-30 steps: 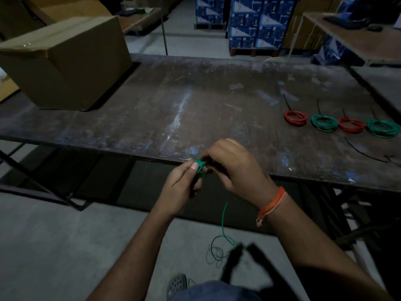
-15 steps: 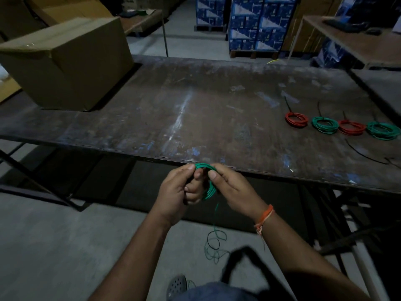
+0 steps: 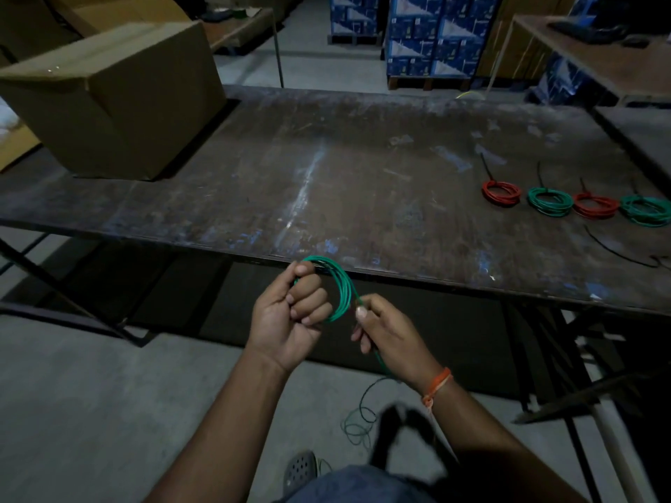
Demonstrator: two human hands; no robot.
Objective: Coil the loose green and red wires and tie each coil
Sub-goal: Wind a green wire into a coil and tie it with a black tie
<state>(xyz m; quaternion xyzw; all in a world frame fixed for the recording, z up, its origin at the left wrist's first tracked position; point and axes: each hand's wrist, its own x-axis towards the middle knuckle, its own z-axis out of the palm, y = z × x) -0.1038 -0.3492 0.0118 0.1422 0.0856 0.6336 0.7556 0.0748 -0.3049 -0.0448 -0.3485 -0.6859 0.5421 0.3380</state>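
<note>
Green wire (image 3: 341, 285) coil held before scuffed dark table (image 3: 326, 176), concrete floor (image 3: 90, 412).

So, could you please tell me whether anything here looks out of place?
Only the green wire's loose tail, lying tangled on the floor by the person's foot; the four tied coils sit in a neat row.
</note>
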